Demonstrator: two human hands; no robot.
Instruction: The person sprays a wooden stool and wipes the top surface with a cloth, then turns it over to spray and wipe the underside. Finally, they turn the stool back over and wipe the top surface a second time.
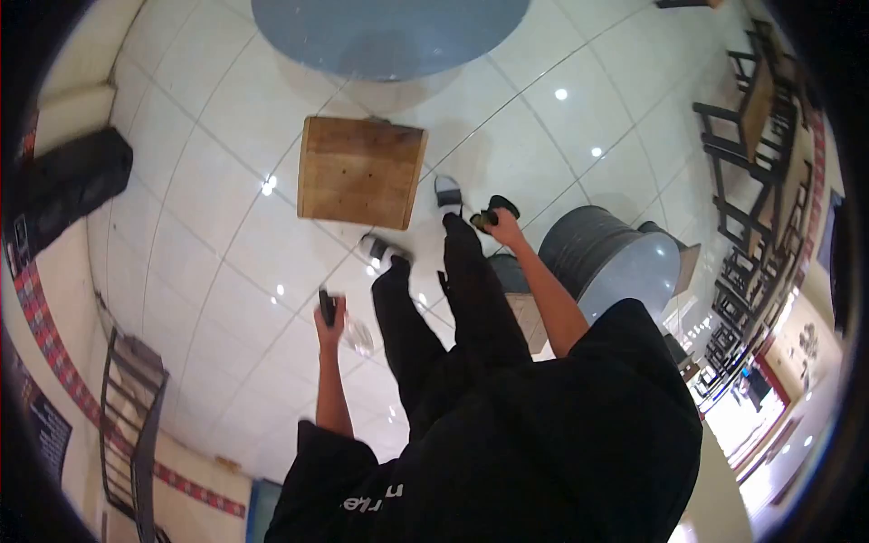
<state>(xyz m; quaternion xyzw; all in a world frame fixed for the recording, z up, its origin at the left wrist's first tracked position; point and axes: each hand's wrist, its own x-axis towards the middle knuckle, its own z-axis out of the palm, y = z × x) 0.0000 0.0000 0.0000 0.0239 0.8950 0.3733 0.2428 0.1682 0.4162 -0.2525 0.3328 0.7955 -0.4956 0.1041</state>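
Observation:
My left hand (329, 328) is closed around what looks like a clear spray bottle (359, 338) with a black top, held low at my left side. The bottle is blurred against the pale floor. My right hand (503, 228) is closed on a dark object (493, 210) with a rounded black end and a greenish part. Its kind is too small to make out. Beyond my feet stands a stool or chair with a square wooden seat (362, 172), between the two hands but touched by neither.
A round grey tabletop (389, 41) is ahead. A grey metal drum (593, 244) stands close on my right. Wooden chairs and benches (747, 127) line the far right. A black speaker (77, 181) and a dark metal rack (136, 407) are at left, on glossy floor tiles (217, 226).

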